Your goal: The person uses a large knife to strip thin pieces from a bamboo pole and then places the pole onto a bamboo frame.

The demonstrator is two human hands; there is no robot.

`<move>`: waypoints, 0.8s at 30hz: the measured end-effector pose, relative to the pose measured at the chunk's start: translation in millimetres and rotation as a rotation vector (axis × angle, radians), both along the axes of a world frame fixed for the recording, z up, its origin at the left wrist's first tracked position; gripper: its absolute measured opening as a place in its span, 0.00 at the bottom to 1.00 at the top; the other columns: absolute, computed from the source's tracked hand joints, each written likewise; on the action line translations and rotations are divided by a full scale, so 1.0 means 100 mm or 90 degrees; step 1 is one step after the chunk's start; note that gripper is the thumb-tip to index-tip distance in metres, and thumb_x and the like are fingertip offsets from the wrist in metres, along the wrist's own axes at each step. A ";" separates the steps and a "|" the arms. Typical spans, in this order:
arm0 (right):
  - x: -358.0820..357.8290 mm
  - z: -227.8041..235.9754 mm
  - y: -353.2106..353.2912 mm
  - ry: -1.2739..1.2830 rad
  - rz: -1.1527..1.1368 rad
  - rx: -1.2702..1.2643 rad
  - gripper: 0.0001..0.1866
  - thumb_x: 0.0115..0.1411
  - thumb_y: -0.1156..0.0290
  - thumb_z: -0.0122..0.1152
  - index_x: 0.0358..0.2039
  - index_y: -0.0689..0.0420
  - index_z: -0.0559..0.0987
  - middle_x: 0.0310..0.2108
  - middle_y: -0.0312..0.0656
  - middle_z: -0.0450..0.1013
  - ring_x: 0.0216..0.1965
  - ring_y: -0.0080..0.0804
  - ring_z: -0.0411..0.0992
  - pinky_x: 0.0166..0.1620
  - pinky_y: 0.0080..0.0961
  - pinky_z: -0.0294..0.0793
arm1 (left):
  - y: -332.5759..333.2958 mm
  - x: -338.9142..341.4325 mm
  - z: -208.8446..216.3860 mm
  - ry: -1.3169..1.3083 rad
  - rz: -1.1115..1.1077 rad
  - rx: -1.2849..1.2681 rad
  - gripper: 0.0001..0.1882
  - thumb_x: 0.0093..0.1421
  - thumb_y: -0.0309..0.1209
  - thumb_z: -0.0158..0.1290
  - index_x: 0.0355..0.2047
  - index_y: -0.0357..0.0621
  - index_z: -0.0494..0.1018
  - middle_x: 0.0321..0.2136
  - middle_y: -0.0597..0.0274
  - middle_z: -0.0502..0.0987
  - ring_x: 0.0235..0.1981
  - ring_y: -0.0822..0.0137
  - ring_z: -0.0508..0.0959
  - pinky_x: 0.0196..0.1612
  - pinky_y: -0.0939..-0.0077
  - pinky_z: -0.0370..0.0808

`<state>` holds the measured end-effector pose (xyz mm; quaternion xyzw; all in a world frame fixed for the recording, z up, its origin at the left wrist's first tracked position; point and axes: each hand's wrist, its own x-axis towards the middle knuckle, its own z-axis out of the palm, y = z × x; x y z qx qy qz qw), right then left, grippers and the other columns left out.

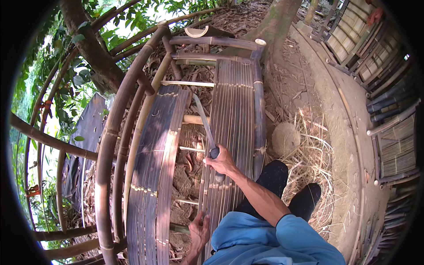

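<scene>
My right hand [221,162] is closed round the dark handle of a machete [203,114]. Its long, slightly curved blade points away from me, over the gap in a bamboo bench. Beneath that hand lies the right-hand band of narrow, dark bamboo slats [232,110]. Lower down, my left hand [200,230] is at the inner edge of this band, its fingers curled against the edge slat [201,194]. How firmly it grips there is partly hidden. Across the gap runs the bench's other band of slats [152,150], with dark and pale brown strips.
Thick bamboo rails [107,163] border the bench on the left, and a bamboo crosspiece [214,40] closes its far end. Pale shavings [309,163] and a round stump [285,138] lie right of the bench. Farther right stand bamboo panels [397,143]. A tree trunk [99,57] leans at upper left.
</scene>
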<state>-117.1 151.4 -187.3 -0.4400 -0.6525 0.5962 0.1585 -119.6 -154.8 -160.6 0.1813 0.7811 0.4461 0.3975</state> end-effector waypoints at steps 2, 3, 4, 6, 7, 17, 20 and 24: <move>-0.01 0.03 -0.01 -0.012 -0.012 -0.010 0.30 0.52 0.63 0.75 0.48 0.67 0.73 0.30 0.43 0.75 0.25 0.32 0.77 0.25 0.31 0.80 | 0.03 0.00 0.05 -0.006 0.013 0.013 0.27 0.69 0.35 0.55 0.62 0.27 0.69 0.18 0.76 0.65 0.18 0.82 0.61 0.19 0.80 0.57; 0.00 0.04 -0.02 -0.034 0.002 0.019 0.30 0.52 0.63 0.75 0.48 0.67 0.73 0.30 0.42 0.74 0.25 0.32 0.77 0.25 0.31 0.80 | 0.02 0.00 0.09 -0.008 0.013 0.010 0.27 0.69 0.35 0.55 0.62 0.28 0.69 0.18 0.76 0.65 0.19 0.82 0.62 0.20 0.80 0.57; 0.01 0.06 -0.04 -0.054 0.016 0.048 0.30 0.52 0.63 0.75 0.48 0.67 0.73 0.30 0.42 0.74 0.25 0.32 0.76 0.26 0.31 0.80 | 0.04 -0.01 0.16 -0.009 0.013 0.007 0.26 0.69 0.34 0.54 0.62 0.28 0.70 0.19 0.76 0.65 0.19 0.82 0.62 0.20 0.81 0.58; 0.00 0.09 -0.03 -0.060 0.023 0.082 0.28 0.52 0.64 0.74 0.47 0.66 0.73 0.29 0.42 0.75 0.25 0.31 0.78 0.26 0.29 0.81 | 0.07 -0.03 0.21 -0.017 0.014 0.011 0.29 0.67 0.39 0.56 0.59 0.23 0.71 0.19 0.69 0.69 0.21 0.79 0.65 0.22 0.77 0.62; -0.01 0.08 -0.01 -0.045 0.014 0.087 0.26 0.52 0.66 0.74 0.47 0.66 0.73 0.29 0.42 0.77 0.24 0.30 0.79 0.25 0.27 0.81 | 0.08 -0.04 0.23 -0.021 0.013 0.013 0.31 0.66 0.41 0.58 0.57 0.21 0.71 0.19 0.65 0.71 0.21 0.78 0.67 0.22 0.75 0.64; 0.04 0.07 0.02 0.028 -0.007 0.007 0.25 0.52 0.66 0.73 0.45 0.65 0.73 0.27 0.41 0.75 0.24 0.31 0.78 0.25 0.28 0.80 | 0.11 -0.02 0.34 -0.009 -0.011 -0.061 0.28 0.67 0.37 0.56 0.60 0.27 0.70 0.19 0.75 0.67 0.21 0.80 0.65 0.22 0.79 0.61; 0.05 -0.01 0.05 0.045 -0.013 0.036 0.26 0.52 0.65 0.73 0.45 0.65 0.73 0.27 0.42 0.76 0.23 0.31 0.78 0.25 0.27 0.81 | 0.16 -0.01 0.45 0.006 -0.021 -0.043 0.28 0.67 0.38 0.56 0.59 0.27 0.71 0.18 0.73 0.66 0.19 0.79 0.64 0.21 0.78 0.61; 0.03 0.13 0.03 0.039 -0.010 0.019 0.26 0.53 0.66 0.73 0.46 0.66 0.73 0.27 0.43 0.77 0.22 0.31 0.78 0.24 0.27 0.81 | 0.17 -0.03 0.57 -0.031 -0.008 -0.030 0.26 0.67 0.38 0.56 0.57 0.27 0.73 0.15 0.70 0.65 0.18 0.78 0.63 0.20 0.75 0.61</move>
